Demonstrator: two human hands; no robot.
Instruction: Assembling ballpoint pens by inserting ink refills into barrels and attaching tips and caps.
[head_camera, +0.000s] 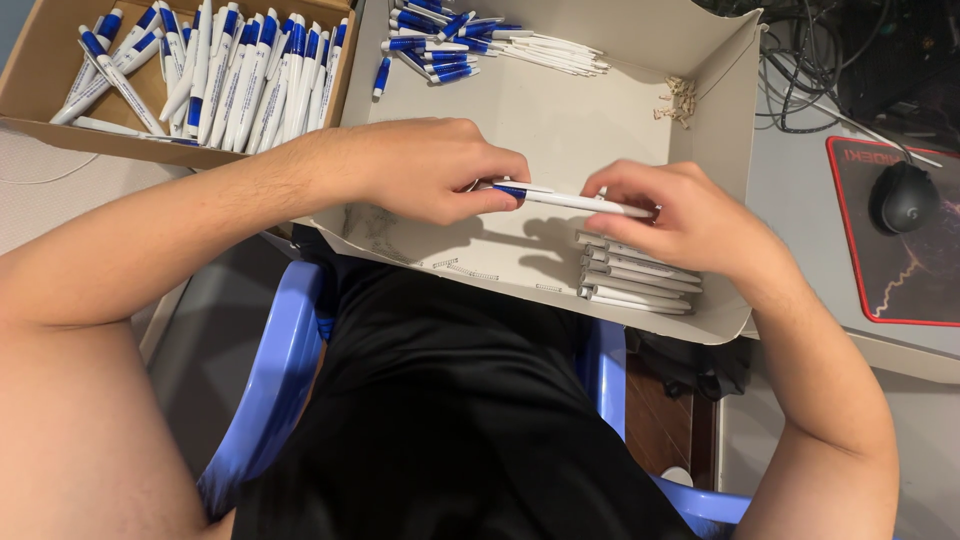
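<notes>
Both sets of fingers pinch one pen (572, 201): left hand (432, 168) at the blue end, right hand (672, 216) at the white barrel, above the white box (560, 120). Judgement: keep halves aligned, press straight. Loose barrels (636, 278) lie beneath; finished pens (215, 70) left.

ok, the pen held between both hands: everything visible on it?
The pen is slim, with a white plastic-looking barrel and a blue section at its left end. It lies nearly level above the white cardboard tray. The left hand pinches the blue end and the right hand grips the other; its tip is hidden.
</notes>
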